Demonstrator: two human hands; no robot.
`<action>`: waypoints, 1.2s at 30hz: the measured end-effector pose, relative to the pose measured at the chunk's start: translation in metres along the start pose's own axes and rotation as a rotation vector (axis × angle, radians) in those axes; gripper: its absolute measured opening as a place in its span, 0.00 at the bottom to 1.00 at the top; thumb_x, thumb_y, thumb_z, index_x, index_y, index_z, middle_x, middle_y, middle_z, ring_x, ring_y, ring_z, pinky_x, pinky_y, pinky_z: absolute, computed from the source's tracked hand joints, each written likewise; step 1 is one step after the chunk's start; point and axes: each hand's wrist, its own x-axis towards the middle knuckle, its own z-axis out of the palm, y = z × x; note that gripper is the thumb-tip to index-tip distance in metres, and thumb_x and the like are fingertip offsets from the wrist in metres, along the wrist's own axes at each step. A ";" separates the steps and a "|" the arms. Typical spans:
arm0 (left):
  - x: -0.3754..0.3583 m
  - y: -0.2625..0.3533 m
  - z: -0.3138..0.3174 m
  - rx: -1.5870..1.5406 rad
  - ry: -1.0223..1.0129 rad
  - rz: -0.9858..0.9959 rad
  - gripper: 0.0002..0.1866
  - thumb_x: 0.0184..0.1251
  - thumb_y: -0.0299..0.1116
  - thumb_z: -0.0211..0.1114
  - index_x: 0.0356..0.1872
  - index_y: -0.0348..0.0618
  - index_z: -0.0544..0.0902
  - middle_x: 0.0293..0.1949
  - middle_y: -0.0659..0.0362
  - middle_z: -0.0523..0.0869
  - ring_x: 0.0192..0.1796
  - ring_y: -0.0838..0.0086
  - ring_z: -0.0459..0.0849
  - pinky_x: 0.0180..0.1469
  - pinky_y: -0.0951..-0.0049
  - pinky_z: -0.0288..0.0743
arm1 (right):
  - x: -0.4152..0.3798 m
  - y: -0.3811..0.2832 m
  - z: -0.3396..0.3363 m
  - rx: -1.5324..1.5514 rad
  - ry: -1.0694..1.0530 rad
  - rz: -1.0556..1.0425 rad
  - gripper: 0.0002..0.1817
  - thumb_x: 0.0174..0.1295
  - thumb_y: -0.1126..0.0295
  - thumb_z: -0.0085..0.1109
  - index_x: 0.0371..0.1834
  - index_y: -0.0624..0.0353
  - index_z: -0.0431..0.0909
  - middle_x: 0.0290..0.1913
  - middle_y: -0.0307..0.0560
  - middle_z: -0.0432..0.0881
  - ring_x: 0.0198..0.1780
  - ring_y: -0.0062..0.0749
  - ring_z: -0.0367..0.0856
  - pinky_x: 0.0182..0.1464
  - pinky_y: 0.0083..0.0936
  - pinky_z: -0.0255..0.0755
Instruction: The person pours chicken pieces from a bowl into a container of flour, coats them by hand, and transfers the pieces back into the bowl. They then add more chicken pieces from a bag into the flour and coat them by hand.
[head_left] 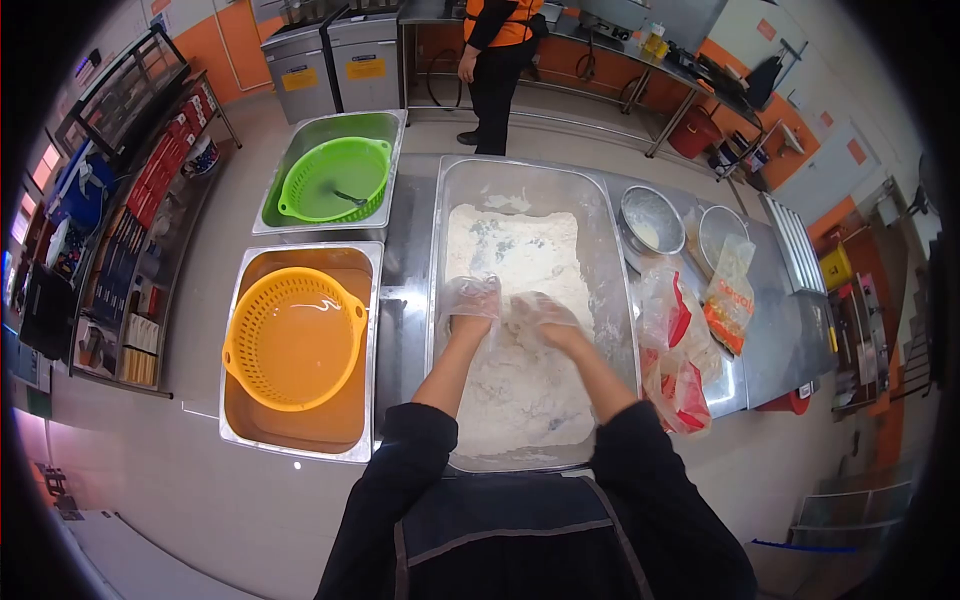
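Note:
A deep metal tray (615, 290) in front of me holds a wide layer of white flour (525, 385). My left hand (473, 298), in a clear plastic glove, is at the flour by the tray's left wall; glare and the loose glove hide its fingers. Close beside it, my right hand (543, 312) is also gloved and reaches left over the flour. Its fingers look stretched out, though motion blurs them. I see nothing held in the right hand. Darker patches show through the flour in places.
On the left, a yellow basket (232, 345) sits in an orange-tinted liquid in a metal pan (228, 425); a green basket (383, 160) stands in another. Metal bowls (652, 220), plastic bags (690, 400) and an orange-printed bag (730, 310) lie right. A person (497, 80) stands beyond the table.

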 end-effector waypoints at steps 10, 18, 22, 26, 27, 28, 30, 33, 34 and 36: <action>-0.027 -0.017 0.040 0.545 -0.232 0.422 0.18 0.55 0.39 0.45 0.38 0.39 0.77 0.41 0.49 0.78 0.45 0.60 0.76 0.47 0.65 0.67 | -0.001 0.087 0.114 -0.240 0.330 -0.178 0.36 0.48 0.61 0.51 0.62 0.53 0.51 0.62 0.54 0.53 0.61 0.48 0.56 0.62 0.35 0.47; -0.036 -0.026 0.053 0.539 -0.151 0.172 0.24 0.51 0.51 0.52 0.42 0.43 0.77 0.43 0.46 0.77 0.47 0.60 0.76 0.48 0.66 0.68 | -0.002 -0.007 0.079 -0.315 0.344 -0.010 0.26 0.49 0.59 0.50 0.54 0.51 0.62 0.49 0.57 0.68 0.56 0.49 0.63 0.52 0.39 0.62; -0.045 0.001 0.003 0.177 -0.147 0.026 0.27 0.51 0.54 0.50 0.42 0.42 0.76 0.44 0.44 0.76 0.47 0.57 0.75 0.48 0.64 0.68 | 0.016 -0.001 0.032 0.109 0.288 0.328 0.26 0.54 0.47 0.45 0.50 0.54 0.67 0.47 0.62 0.70 0.53 0.48 0.65 0.49 0.36 0.64; -0.041 0.007 -0.014 -0.141 -0.234 0.121 0.29 0.53 0.55 0.48 0.44 0.38 0.74 0.41 0.44 0.77 0.46 0.55 0.74 0.49 0.62 0.66 | 0.012 0.027 -0.003 0.479 -0.014 0.118 0.31 0.56 0.45 0.40 0.55 0.58 0.64 0.52 0.56 0.69 0.56 0.41 0.64 0.56 0.28 0.56; -0.040 0.005 -0.017 -0.232 -0.235 0.148 0.28 0.53 0.55 0.48 0.42 0.38 0.74 0.38 0.44 0.78 0.44 0.55 0.75 0.47 0.61 0.67 | 0.001 0.019 -0.024 0.562 -0.066 0.118 0.32 0.57 0.45 0.40 0.56 0.59 0.63 0.53 0.53 0.68 0.56 0.38 0.63 0.57 0.26 0.54; -0.038 0.005 -0.017 -0.172 -0.119 0.149 0.26 0.54 0.53 0.47 0.40 0.39 0.76 0.38 0.46 0.78 0.43 0.55 0.76 0.46 0.61 0.67 | 0.000 0.013 -0.040 0.643 -0.116 0.112 0.32 0.57 0.45 0.39 0.57 0.59 0.62 0.54 0.50 0.68 0.57 0.35 0.63 0.59 0.24 0.52; -0.036 0.007 -0.013 -0.043 0.102 0.151 0.22 0.56 0.50 0.46 0.36 0.42 0.78 0.37 0.49 0.79 0.41 0.55 0.77 0.43 0.60 0.69 | 0.032 0.020 -0.048 0.379 0.020 0.152 0.30 0.58 0.48 0.38 0.57 0.59 0.62 0.55 0.47 0.68 0.57 0.34 0.63 0.59 0.24 0.52; -0.023 0.001 -0.008 -0.021 0.321 0.287 0.19 0.56 0.46 0.46 0.35 0.43 0.78 0.38 0.50 0.79 0.41 0.56 0.76 0.43 0.61 0.68 | 0.111 0.098 0.016 0.462 0.248 0.112 0.30 0.59 0.47 0.33 0.54 0.60 0.65 0.54 0.49 0.68 0.57 0.38 0.63 0.58 0.27 0.55; -0.024 0.002 -0.009 0.017 0.309 0.264 0.18 0.56 0.45 0.46 0.36 0.43 0.78 0.39 0.51 0.78 0.42 0.57 0.76 0.44 0.62 0.68 | 0.124 0.120 0.039 0.571 0.322 0.090 0.31 0.59 0.46 0.31 0.52 0.60 0.67 0.54 0.51 0.69 0.57 0.41 0.63 0.57 0.29 0.56; -0.021 0.009 -0.019 0.096 0.297 0.223 0.17 0.56 0.43 0.46 0.38 0.44 0.77 0.41 0.52 0.78 0.43 0.59 0.75 0.45 0.63 0.68 | 0.125 0.090 0.063 -0.053 0.244 0.116 0.28 0.59 0.48 0.32 0.51 0.59 0.68 0.54 0.50 0.68 0.58 0.38 0.63 0.57 0.28 0.56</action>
